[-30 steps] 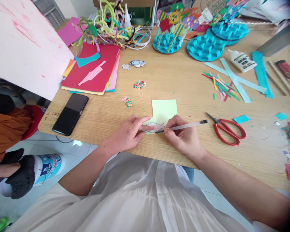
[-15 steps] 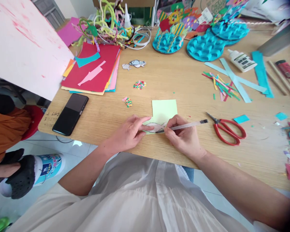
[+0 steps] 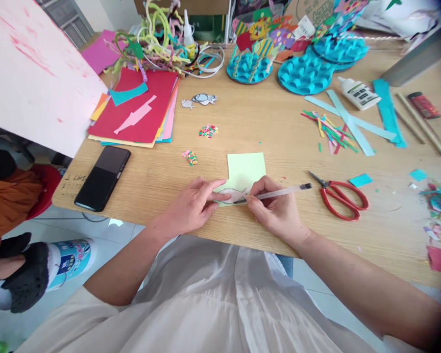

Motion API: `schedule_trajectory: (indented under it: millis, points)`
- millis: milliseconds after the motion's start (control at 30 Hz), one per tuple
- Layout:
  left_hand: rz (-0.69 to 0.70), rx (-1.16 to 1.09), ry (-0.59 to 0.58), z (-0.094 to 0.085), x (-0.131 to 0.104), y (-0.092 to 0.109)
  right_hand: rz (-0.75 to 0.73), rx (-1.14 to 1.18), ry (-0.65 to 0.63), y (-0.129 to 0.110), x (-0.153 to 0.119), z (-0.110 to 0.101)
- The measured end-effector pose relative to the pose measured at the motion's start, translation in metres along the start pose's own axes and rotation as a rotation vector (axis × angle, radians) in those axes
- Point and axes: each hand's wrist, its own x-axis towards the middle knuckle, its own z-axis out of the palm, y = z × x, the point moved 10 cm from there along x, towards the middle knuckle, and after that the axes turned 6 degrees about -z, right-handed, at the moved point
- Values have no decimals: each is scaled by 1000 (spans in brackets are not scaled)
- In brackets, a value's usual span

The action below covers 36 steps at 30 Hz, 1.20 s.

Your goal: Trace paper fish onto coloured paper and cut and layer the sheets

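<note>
A light green paper lies near the table's front edge, with a white fish-shaped cutout on its lower part. My left hand rests at the left, its fingers apart and fingertips pressing on the cutout and the paper. In my right hand is a pen with a translucent barrel and dark end, pinched between thumb and fingers. Its tip is beside the cutout's right part, partly hidden by my fingers. Red-handled scissors lie to the right of this hand.
A black phone and stacked coloured papers are at the left. Confetti piles, paper strips, a glue bottle and blue discs lie farther back. A person's foot in a black shoe shows at lower left.
The whole view has shifted slightly, so the table objects appear a little farther left. Both hands keep nearly the same pose at the paper.
</note>
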Motion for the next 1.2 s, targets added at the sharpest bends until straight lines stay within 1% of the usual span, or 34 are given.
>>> schedule_trajectory:
  millis: [133,333,500,733,967,1200]
  points:
    - [-14,-1,2,0,0,-2,9,32,30,2,-1,-4]
    - [25,11,22,-2,0,2,-22,57,-9,-4,3,0]
    - [-8,20,19,-2,1,1,-36,81,-40,-7,4,3]
    - [14,11,17,0,0,0,-54,73,-34,-7,3,3]
    - [-1,0,10,0,0,-1,-39,61,-45,-3,3,3]
    - [-1,1,12,0,0,-1,-61,38,-40,-2,2,2]
